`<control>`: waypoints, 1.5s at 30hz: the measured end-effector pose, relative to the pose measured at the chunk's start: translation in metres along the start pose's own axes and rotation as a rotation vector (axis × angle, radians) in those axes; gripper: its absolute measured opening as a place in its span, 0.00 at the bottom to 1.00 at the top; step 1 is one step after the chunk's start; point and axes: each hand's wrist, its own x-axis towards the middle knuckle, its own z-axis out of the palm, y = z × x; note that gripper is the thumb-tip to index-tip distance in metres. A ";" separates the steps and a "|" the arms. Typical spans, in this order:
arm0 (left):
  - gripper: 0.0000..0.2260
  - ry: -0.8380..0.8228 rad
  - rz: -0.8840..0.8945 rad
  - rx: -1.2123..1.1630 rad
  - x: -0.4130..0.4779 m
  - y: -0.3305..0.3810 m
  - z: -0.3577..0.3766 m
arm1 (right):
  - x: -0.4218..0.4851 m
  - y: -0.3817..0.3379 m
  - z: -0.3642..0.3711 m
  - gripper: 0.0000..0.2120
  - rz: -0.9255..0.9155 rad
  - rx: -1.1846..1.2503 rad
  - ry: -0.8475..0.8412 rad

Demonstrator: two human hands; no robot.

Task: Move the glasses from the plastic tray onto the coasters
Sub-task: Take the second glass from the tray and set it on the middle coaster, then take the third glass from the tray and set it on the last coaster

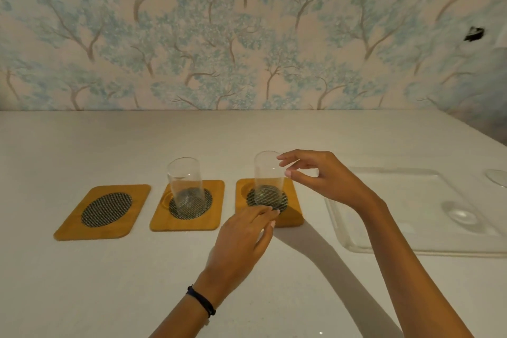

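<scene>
On a white table (109, 282) set against tree-patterned wallpaper (247, 35), 3 amber coasters (103, 211) with dark woven ovals lie in a row in front of you, running from 9 o'clock toward the centre. The coaster at 9 o'clock is bare. The middle coaster (187, 205) carries 1 clear glass (186, 185), upright on its dark oval. The right coaster (270, 202), at about 12 o'clock from your hands, carries a second glass (267, 177), also upright, its base on the woven disc.

Your right hand (323, 178) hovers at the rim of that second glass, thumb and forefinger loosely parted in a half-open pinch; the fingertips (288, 173) sit right at the glass wall near the top, and you cannot tell from this view whether they touch it. Your left hand (241, 239), a dark band (201, 302) on its wrist, reaches in low from 6 o'clock, fingers relaxed and slightly spread, holding nothing, its tips at the near edge of the right coaster just beside the foot of the glass.

At 3 o'clock, well apart from the coasters, lies the clear plastic tray (384, 248). Your right forearm crosses its near left corner. A blurred, glassy round shape (463, 215) rests on the tray's right side, and another clear object (498, 177) is cut off by the frame edge at its far right corner; neither can be identified with certainty. A small dark mark (473, 33) shows on the wall at 2 o'clock.
</scene>
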 end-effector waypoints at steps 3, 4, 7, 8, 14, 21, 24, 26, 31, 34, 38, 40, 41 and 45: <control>0.12 -0.013 0.023 -0.036 0.014 0.022 0.020 | -0.020 0.016 -0.023 0.12 0.031 -0.012 0.061; 0.13 -0.022 0.035 -0.049 0.018 0.029 0.026 | -0.028 0.022 -0.032 0.12 0.041 -0.021 0.083; 0.14 -0.062 0.061 -0.069 0.030 0.051 0.045 | -0.049 0.041 -0.055 0.13 0.082 -0.056 0.149; 0.14 -0.069 0.067 -0.066 0.034 0.057 0.052 | -0.057 0.049 -0.063 0.13 0.101 -0.070 0.175; 0.20 -0.153 0.052 -0.119 0.054 0.088 0.089 | -0.101 0.094 -0.105 0.13 0.210 -0.209 0.362; 0.19 -0.164 0.025 -0.142 0.060 0.094 0.108 | -0.139 0.141 -0.151 0.13 0.331 -0.303 0.580; 0.21 -0.163 0.013 -0.148 0.056 0.092 0.109 | -0.153 0.164 -0.159 0.16 0.462 -0.380 0.651; 0.22 -0.159 0.000 -0.159 0.054 0.092 0.109 | -0.159 0.175 -0.158 0.19 0.555 -0.396 0.697; 0.21 -0.167 -0.007 -0.153 0.052 0.094 0.109 | -0.164 0.189 -0.151 0.23 0.640 -0.360 0.766; 0.19 -0.182 -0.022 -0.165 0.050 0.094 0.111 | -0.165 0.191 -0.149 0.26 0.666 -0.308 0.802; 0.19 -0.183 -0.018 -0.192 0.048 0.095 0.112 | -0.163 0.191 -0.150 0.27 0.661 -0.279 0.843; 0.19 -0.180 -0.021 -0.217 0.047 0.096 0.112 | -0.164 0.191 -0.150 0.27 0.656 -0.275 0.858; 0.19 -0.179 -0.022 -0.225 0.046 0.097 0.113 | -0.164 0.191 -0.150 0.27 0.652 -0.271 0.862; 0.20 -0.172 -0.030 -0.250 0.045 0.096 0.116 | -0.166 0.189 -0.151 0.26 0.630 -0.242 0.858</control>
